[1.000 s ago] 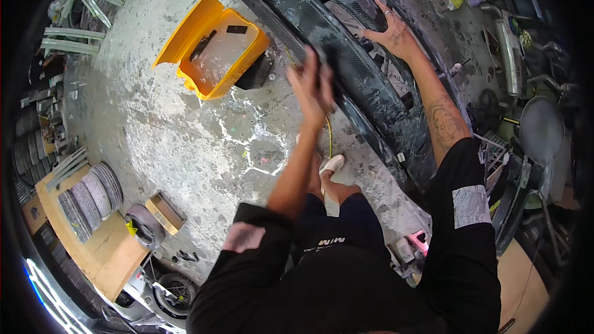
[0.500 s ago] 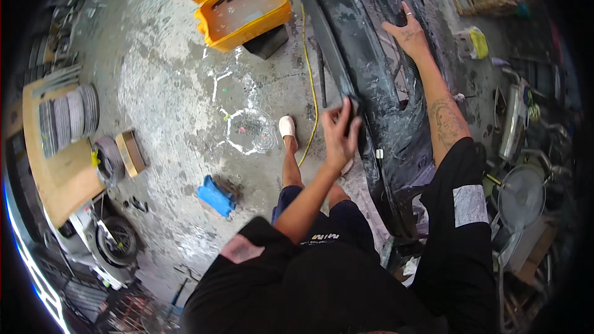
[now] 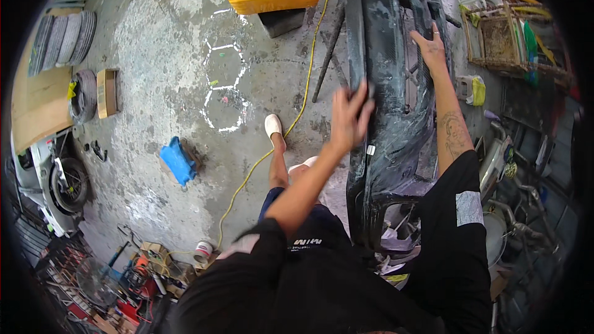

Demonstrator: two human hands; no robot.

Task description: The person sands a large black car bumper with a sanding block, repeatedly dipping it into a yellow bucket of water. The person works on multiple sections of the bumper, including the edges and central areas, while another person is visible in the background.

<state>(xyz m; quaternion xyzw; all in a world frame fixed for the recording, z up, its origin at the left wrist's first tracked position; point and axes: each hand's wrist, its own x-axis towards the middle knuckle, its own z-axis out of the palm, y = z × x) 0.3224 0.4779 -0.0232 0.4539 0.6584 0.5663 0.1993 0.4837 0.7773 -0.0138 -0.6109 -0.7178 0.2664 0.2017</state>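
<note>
A long black car bumper (image 3: 388,43), scuffed with grey dust and wet-looking patches, stands lengthwise in front of me on the right. My left hand (image 3: 349,119) is at its left edge, smeared by motion, fingers bent around a small dark pad (image 3: 370,90). Most of that pad is hidden by the fingers. Farther along, my right hand (image 3: 433,53) lies on the bumper's right-hand part beside a long opening, thumb and fingers spread, with a ring on one finger.
A yellow tub (image 3: 275,1) of cloudy water sits on a black block (image 3: 281,21). A yellow cord (image 3: 301,100) crosses the floor by my foot. Left are a blue cloth bundle (image 3: 177,159), tyres (image 3: 75,38) and a motorbike (image 3: 52,179). Right stands a cluttered wooden rack (image 3: 495,40).
The view has shifted, so the tub and bumper sit higher and the floor clutter at lower left shows. My left hand has moved along the bumper's edge; my right hand stays on the bumper.
</note>
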